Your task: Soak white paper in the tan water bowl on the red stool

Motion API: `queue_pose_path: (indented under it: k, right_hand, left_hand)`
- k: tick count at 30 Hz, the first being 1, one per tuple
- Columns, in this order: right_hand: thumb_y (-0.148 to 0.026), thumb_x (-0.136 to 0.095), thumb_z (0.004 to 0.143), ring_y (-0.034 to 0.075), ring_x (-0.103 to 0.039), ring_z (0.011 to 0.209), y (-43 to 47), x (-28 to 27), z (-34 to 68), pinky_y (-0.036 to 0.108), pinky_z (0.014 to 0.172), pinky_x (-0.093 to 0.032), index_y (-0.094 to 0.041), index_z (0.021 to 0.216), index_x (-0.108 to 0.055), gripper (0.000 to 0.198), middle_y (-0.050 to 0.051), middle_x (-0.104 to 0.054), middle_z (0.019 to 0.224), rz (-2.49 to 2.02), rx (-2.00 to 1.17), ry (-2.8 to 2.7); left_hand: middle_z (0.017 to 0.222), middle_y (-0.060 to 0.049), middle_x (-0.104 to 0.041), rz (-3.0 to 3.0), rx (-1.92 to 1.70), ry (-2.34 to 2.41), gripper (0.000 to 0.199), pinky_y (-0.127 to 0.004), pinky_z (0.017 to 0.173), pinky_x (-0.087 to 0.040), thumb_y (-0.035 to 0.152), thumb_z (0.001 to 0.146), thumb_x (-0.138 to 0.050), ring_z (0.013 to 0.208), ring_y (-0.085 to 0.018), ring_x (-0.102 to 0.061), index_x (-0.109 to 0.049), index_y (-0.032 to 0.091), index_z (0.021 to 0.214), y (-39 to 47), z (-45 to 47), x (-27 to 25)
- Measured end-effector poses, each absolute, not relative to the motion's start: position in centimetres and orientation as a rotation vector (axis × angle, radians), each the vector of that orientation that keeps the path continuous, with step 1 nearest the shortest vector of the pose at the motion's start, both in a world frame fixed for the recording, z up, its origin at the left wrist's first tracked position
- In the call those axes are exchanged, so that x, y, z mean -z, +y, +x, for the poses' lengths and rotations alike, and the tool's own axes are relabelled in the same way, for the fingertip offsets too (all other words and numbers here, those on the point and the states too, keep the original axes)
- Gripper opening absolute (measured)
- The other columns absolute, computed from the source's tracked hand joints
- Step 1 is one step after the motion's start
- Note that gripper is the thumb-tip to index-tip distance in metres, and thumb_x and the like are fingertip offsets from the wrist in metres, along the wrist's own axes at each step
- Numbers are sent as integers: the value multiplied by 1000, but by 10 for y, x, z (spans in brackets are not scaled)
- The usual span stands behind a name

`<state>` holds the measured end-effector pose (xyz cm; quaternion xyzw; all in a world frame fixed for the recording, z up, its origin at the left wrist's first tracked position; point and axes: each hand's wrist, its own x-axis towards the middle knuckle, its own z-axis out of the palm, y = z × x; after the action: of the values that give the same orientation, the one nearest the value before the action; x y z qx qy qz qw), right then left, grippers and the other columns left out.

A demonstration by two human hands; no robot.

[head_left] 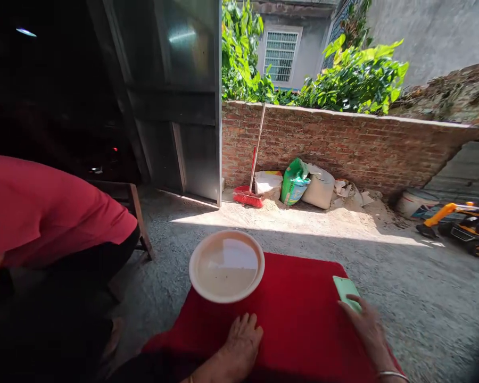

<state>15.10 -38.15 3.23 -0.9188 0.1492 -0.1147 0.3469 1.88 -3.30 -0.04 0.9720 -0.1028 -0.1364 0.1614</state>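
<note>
A red cloth (299, 314) covers the low surface in front of me. My left hand (241, 343) rests palm down on its near part, fingers slightly bent and holding nothing. Just beyond those fingers, apart from them, stands a pale round basin (226, 299) with clear water in it and a few dark specks. At the right edge of the cloth, my right hand (365, 322) grips the near end of a flat, light green phone (345, 287) between thumb and fingers. A bangle circles the right wrist.
On the left a person in a red shirt (64, 213) bends forward by a wooden chair (138, 218). Beyond stand a metal door (175, 106), a red broom (248, 198), a green sack (295, 181) and a brick wall (343, 141). A toy excavator (469, 229) is at right.
</note>
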Motion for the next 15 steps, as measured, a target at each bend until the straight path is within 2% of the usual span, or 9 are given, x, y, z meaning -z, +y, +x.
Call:
queue_pose_path:
  k: [3, 6, 9, 11, 13, 15]
  right_hand:
    - [-55, -52, 69, 34, -63, 75, -348, -23, 174, 47, 72, -50, -17, 98, -66, 49, 8, -58, 71, -2441, 234, 548]
    - [-52, -51, 74, 34, -64, 78, -290, -6, 168, 47, 72, -51, -15, 106, -67, 51, 11, -58, 82, -2462, 184, 417]
    - [-42, -62, 66, 27, -65, 88, -222, 11, 144, 37, 77, -52, -28, 96, -72, 34, 6, -62, 95, -2447, 102, 30]
    - [-36, -68, 58, 24, -66, 87, -196, 16, 132, 31, 76, -52, -35, 84, -73, 26, -1, -65, 92, -2401, 37, -205]
    - [-38, -71, 55, 23, -67, 85, -200, 13, 132, 29, 75, -53, -35, 79, -74, 24, -2, -68, 88, -2365, 25, -312]
    - [-45, -69, 58, 26, -67, 86, -231, 3, 147, 33, 77, -54, -31, 81, -75, 28, 2, -69, 88, -2377, 125, -258]
  left_hand:
    - [153, -17, -48, 2725, 415, -350, 43, -60, 118, -29, 22, 99, -38, 144, -35, -41, -62, 19, 135, -29, 15, 5]
    - [152, -16, -50, 2716, 385, -372, 43, -60, 119, -28, 23, 100, -37, 143, -35, -42, -62, 20, 135, -29, 15, 7]
    - [149, -16, -52, 2731, 375, -336, 42, -59, 118, -30, 20, 100, -36, 142, -34, -44, -64, 20, 131, -32, 17, 9]
    - [147, -16, -54, 2738, 364, -316, 42, -59, 117, -32, 17, 99, -35, 141, -34, -44, -65, 19, 129, -33, 18, 10]
    - [143, -17, -57, 2733, 340, -320, 42, -58, 116, -34, 16, 98, -35, 139, -35, -47, -66, 18, 126, -34, 17, 8]
    - [143, -17, -56, 2704, 322, -352, 42, -58, 116, -35, 18, 99, -34, 139, -35, -47, -65, 17, 127, -34, 15, 2]
